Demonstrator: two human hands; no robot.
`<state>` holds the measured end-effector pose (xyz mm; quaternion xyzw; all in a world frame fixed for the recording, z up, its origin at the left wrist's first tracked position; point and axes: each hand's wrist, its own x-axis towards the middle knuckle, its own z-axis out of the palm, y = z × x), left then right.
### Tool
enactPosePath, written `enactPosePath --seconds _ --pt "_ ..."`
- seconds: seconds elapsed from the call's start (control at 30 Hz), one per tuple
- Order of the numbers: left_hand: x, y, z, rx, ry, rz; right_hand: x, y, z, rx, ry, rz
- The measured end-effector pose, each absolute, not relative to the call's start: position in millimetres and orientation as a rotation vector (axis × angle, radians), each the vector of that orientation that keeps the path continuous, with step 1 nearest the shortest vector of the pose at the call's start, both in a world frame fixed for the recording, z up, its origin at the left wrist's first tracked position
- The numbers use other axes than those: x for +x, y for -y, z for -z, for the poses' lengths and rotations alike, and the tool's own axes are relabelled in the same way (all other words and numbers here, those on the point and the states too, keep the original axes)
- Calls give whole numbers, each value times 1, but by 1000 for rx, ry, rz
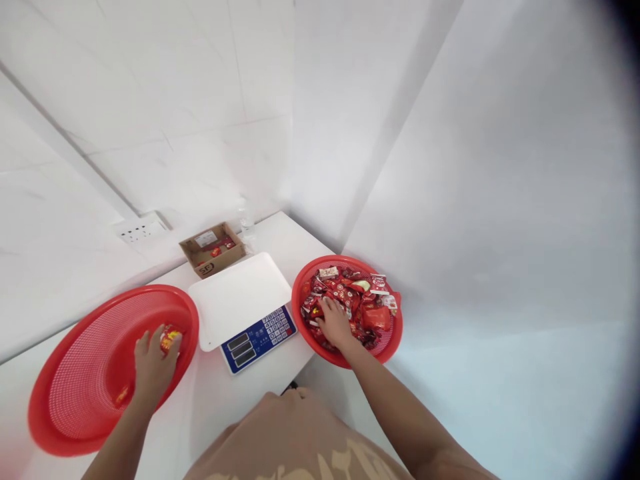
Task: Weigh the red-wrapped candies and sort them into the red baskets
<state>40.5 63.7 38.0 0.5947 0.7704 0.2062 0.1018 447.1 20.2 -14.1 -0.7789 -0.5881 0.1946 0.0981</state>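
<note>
My left hand (154, 363) is over the left red plastic basket (85, 367). Its fingers are closed around a red and yellow wrapped candy packet (171, 338). Another small red-orange packet (122, 395) lies at the bottom of that basket. On the right, my right hand (334, 322) reaches into a second red basket (395, 343), its fingers apart and touching the pile. This basket is heaped with red-wrapped candies (345, 293), several with white or dark wrappers among them. The hand covers part of the pile.
Between the baskets stands a scale with a white pan (243, 300) and a blue keypad panel (260, 339). Behind it are a cardboard box (213, 248) with a few red packets and a clear plastic bottle (246, 223). A wall socket (141, 229) is at the back left.
</note>
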Motion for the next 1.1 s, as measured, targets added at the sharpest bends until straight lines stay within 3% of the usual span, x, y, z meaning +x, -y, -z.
enactPosePath --seconds 0.23,0.43,0.7,0.83,0.97,1.1 --pt "111 -63 -36 1832 -1769 -834 459 -44 11 -2422 1693 -619" --pt "140 -41 -36 1672 -1565 -728 480 -30 6 -2391 1436 -668" --pt "174 -28 -53 1469 -1337 -523 467 -4 -21 -1658 612 -1206" --pt "200 -18 -73 1176 -1152 -409 435 4 -52 -1543 966 -1232" --pt "213 -13 -82 793 -989 -400 394 14 -64 -1539 1721 -907" --pt "212 -15 -78 679 -1088 -528 363 23 -53 -1481 1975 -628"
